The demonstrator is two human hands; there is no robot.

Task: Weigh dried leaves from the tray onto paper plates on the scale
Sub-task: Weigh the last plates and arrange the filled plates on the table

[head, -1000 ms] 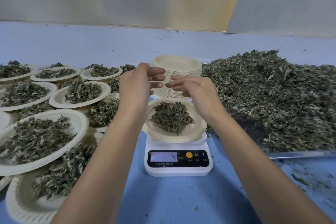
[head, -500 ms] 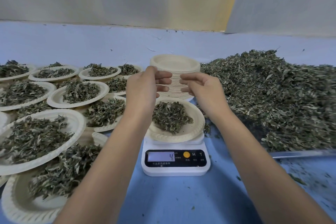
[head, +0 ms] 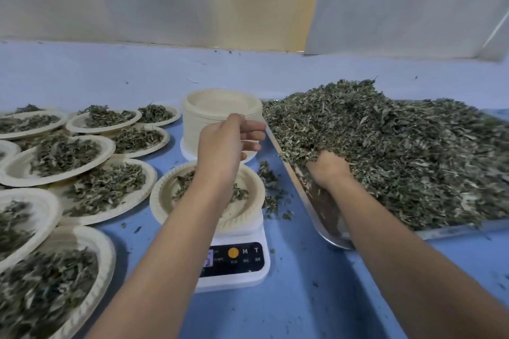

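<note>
A paper plate (head: 162, 201) with a small heap of dried leaves (head: 239, 193) sits on the white scale (head: 234, 259). My left hand (head: 223, 146) hovers above that plate, fingers loosely extended to the right and holding nothing. My right hand (head: 327, 170) is dug into the big pile of dried leaves (head: 399, 146) on the metal tray (head: 325, 228). Its fingers are buried in the leaves and hidden. My left forearm covers part of the scale's display.
A stack of empty paper plates (head: 217, 104) stands just behind the scale. Several filled plates (head: 68, 157) overlap across the left side of the blue table. Loose leaf crumbs (head: 271, 187) lie between scale and tray. A white wall runs behind.
My right hand has left the spot above the plate and gone right into the leaf pile on the tray. My left hand stays over the plate. The view has shifted right.
</note>
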